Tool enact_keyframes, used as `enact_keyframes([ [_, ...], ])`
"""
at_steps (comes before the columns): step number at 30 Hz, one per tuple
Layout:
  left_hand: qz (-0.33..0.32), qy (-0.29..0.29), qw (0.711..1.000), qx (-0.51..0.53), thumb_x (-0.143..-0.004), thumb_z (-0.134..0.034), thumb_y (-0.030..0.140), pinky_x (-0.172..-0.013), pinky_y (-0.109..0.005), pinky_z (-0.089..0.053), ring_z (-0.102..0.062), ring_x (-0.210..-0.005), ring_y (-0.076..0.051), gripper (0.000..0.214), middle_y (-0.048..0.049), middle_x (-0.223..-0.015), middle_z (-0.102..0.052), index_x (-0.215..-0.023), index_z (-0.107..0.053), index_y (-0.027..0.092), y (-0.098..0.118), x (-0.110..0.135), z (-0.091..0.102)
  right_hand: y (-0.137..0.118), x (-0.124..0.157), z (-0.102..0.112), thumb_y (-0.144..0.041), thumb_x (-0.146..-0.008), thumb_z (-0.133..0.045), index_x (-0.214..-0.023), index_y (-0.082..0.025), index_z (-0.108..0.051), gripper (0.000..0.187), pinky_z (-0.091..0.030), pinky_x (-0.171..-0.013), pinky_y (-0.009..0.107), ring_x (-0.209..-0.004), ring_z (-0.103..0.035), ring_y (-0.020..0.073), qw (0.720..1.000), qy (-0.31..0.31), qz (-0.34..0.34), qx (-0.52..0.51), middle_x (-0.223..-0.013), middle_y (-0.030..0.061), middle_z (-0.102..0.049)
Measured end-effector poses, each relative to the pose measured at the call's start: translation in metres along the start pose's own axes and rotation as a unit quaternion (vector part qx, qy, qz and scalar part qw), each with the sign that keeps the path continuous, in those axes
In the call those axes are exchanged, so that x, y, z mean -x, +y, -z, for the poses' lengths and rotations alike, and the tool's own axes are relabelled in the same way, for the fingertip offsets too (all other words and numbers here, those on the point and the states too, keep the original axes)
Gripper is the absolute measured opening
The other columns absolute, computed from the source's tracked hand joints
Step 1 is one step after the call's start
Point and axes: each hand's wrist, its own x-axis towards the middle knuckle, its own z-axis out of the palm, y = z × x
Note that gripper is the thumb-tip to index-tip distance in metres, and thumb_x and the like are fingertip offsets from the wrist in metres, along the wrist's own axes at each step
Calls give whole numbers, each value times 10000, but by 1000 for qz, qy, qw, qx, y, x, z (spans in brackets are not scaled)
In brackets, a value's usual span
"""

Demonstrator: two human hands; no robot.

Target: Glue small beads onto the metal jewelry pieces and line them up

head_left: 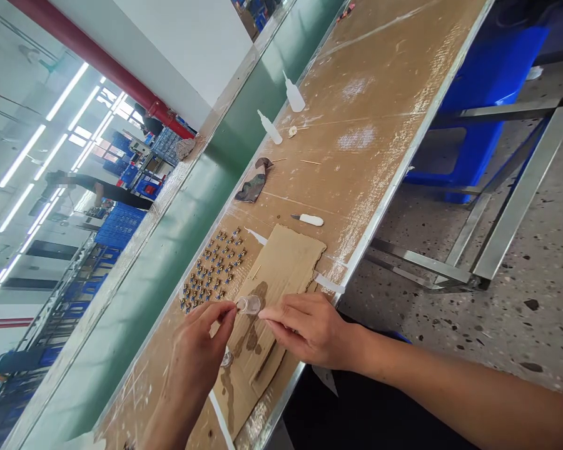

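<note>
My left hand pinches a small clear cap between thumb and fingertips above a stained cardboard sheet. My right hand is closed in a pinch just right of the cap, its fingertips at the cap's edge; whatever it holds is too small to make out. A second small clear piece lies under my left hand on the cardboard. Several small blue-and-brass parts stand in rows just beyond my hands.
A white-handled knife lies past the cardboard. Two white squeeze bottles and a camouflage rag sit farther along the brown bench. A blue bin and metal frame stand on the floor at right.
</note>
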Motion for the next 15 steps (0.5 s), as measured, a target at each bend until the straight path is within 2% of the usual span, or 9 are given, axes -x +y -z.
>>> enact_keyframes([
  [15,-19,-14,1000,-12,-792,-507,401,-637,-270,-474,-642,-622,-156,253,-6,-692,-705,-696,-667,230,-1,-1,0,-1,-2,2,-144,-905,-442,-898,-102,-605,168,-433,-524,194,-555,-519,83,1000,9,7,0,-631,15,-584],
])
